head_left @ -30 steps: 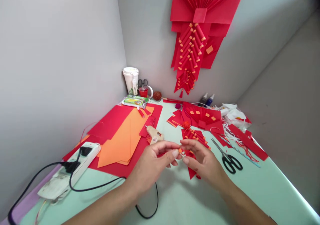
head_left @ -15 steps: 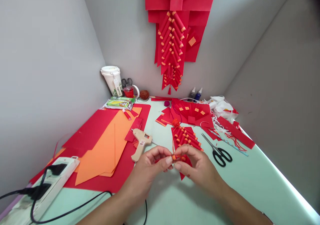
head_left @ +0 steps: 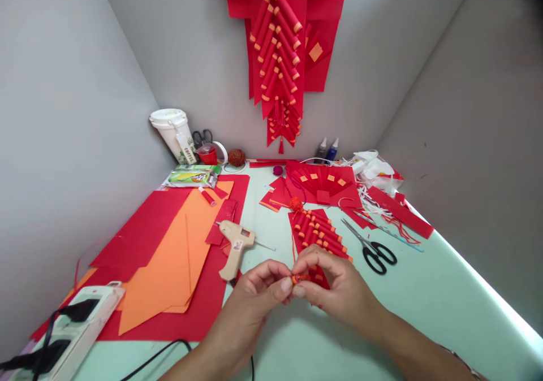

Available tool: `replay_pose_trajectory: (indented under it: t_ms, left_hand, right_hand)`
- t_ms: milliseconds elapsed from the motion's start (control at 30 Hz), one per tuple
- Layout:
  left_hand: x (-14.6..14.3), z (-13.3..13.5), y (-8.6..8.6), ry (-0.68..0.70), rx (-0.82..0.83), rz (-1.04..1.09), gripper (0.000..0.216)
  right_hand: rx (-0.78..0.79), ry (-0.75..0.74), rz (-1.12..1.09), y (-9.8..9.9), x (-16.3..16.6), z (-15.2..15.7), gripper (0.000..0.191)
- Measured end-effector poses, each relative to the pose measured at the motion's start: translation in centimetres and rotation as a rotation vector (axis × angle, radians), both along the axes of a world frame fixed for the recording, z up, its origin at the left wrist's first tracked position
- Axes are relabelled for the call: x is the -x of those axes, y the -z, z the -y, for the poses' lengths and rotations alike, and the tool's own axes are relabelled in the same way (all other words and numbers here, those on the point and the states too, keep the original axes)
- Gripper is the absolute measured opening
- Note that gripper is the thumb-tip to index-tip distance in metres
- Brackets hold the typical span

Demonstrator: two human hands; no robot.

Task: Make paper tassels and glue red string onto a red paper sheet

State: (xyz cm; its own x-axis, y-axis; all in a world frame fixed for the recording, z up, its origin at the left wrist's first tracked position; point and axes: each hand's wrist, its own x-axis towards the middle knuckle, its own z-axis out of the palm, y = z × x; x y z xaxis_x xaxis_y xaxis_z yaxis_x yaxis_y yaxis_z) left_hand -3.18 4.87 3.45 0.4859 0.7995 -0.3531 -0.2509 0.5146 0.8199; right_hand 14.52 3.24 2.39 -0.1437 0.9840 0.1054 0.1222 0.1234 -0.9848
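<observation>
My left hand and my right hand meet at the front of the table, thumbs and fingertips pinched together. Between them is a small orange-and-red yarn piece, mostly covered by the fingers. A strand of orange-red yarn leads down to the fingers from the direction of a small yarn ball. Just behind my right hand lies a red paper panel with rows of rolled-paper firecrackers, its lower part partly hidden. A beige glue gun rests left of the hands.
Black-handled scissors lie open at the right. Red and orange sheets cover the left side, near a power strip with black plugs. Behind are a pleated red fan, a white cup and glue bottles. A firecracker decoration hangs on the wall.
The view has shifted and tilted slightly downward. Both hands keep pinching the small yarn piece, with the right fingers bunched a little closer around it.
</observation>
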Motion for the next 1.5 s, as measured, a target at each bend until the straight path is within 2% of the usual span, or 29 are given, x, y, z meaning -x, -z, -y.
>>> replay_pose_trajectory:
  t_ms: [367,467,633,900,967,1100,1333,1433,1500]
  left_hand:
    - [0.0,0.0,0.8,-0.024,0.043,0.005,0.025]
    - [-0.1,0.1,0.9,-0.028,0.053,0.026,0.023]
    - [-0.1,0.3,0.6,-0.032,0.066,0.032,0.023]
    - [0.0,0.3,0.2,0.005,0.029,-0.031,0.024]
    - [0.0,0.4,0.0,0.003,0.03,-0.038,0.024]
    - [0.0,0.5,-0.2,-0.004,0.018,-0.02,0.024]
    - [0.0,0.4,0.2,0.017,0.002,-0.004,0.022]
    - [0.1,0.4,0.2,0.021,-0.001,0.007,0.021]
    - [0.1,0.5,0.2,0.012,0.016,0.03,0.019]
  right_hand:
    - [-0.096,0.001,0.094,-0.7,0.1,-0.1,0.007]
    - [-0.066,-0.007,0.086,-0.5,0.0,-0.1,0.008]
    - [0.07,-0.011,0.027,0.1,-0.1,0.0,0.021]
    - [0.015,-0.052,0.014,0.0,-0.2,0.0,0.008]
    - [0.042,-0.038,0.007,0.1,-0.2,0.1,0.012]
    - [0.11,-0.003,-0.025,0.3,-0.3,0.1,0.034]
    - [0.018,-0.035,0.013,0.1,-0.2,-0.1,0.01]
    - [0.017,-0.038,0.022,0.1,-0.2,0.0,0.008]
    - [0.02,-0.032,0.025,0.3,-0.2,0.0,0.016]
